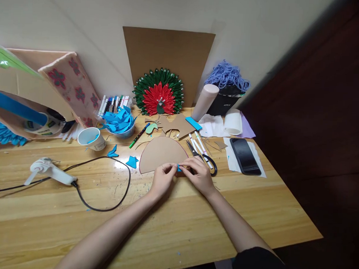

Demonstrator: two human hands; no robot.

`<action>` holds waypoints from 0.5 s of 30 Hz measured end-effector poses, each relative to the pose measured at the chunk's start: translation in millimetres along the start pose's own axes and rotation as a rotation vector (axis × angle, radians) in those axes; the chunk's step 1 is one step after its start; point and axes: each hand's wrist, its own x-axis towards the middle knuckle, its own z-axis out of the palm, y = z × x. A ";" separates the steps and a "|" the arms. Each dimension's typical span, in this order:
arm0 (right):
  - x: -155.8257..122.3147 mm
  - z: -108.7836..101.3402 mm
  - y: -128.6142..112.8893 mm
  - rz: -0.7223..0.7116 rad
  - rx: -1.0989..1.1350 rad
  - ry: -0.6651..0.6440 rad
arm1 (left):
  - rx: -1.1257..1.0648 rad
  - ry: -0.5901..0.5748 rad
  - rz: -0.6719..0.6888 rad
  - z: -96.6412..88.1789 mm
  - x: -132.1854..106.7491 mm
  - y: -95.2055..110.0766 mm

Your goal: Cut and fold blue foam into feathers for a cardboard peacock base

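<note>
Between the fingertips of my left hand [163, 177] and my right hand [200, 176] is a small blue paper piece [179, 168], pinched from both sides and mostly covered. Just beyond my hands lies a half-round cardboard piece [161, 153] with a dark red edge. To its left are a blue paper scrap [132, 161] and a folded blue piece [113, 151]. Black-handled scissors [209, 161] lie right beside my right hand, over white markers [198, 143]. A tub heaped with blue paper pieces [119, 122] stands farther back.
A glue gun [51, 171] lies at left, its black cord [126, 191] looping over the table. Nearby stands a white cup [91, 138]. A green-and-red fan-shaped craft [159, 94] leans on cardboard [171, 51] at the back. A phone [245, 156] lies near the right edge.
</note>
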 end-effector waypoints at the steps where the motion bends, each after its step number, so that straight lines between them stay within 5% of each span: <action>1: 0.0 -0.4 0.6 -0.002 -0.004 -0.004 | 0.004 -0.002 0.006 0.1 -0.3 -0.3; 9: -0.2 -0.8 3.8 0.020 -0.060 -0.025 | 0.102 -0.051 0.129 -0.5 -3.8 -5.3; 15: -0.4 -1.1 5.8 0.022 -0.064 -0.036 | 0.119 0.043 0.142 -0.4 -4.0 -9.2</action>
